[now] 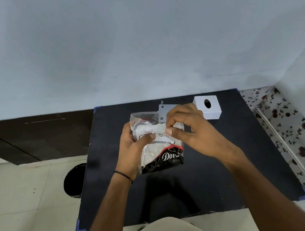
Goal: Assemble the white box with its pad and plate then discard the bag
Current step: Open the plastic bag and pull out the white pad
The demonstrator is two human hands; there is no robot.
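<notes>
Above the middle of the black table [220,164], both hands hold a clear plastic bag [162,158] with a black and red printed bottom. A white pad shows through the bag. My left hand [132,148] grips the bag's left side, thumb across its front. My right hand [189,128] pinches the bag's upper right edge with thumb and fingers. The white box [208,107], with an oval hole in its top face, stands at the table's far right. A grey metal plate [163,111] with small holes lies just left of the box, partly hidden behind the bag and my right hand.
A black bin [73,181] stands on the tiled floor left of the table. A dark wooden panel [36,138] runs along the wall at the left. Flowered fabric [293,137] lies right of the table. The table's corners carry blue tape.
</notes>
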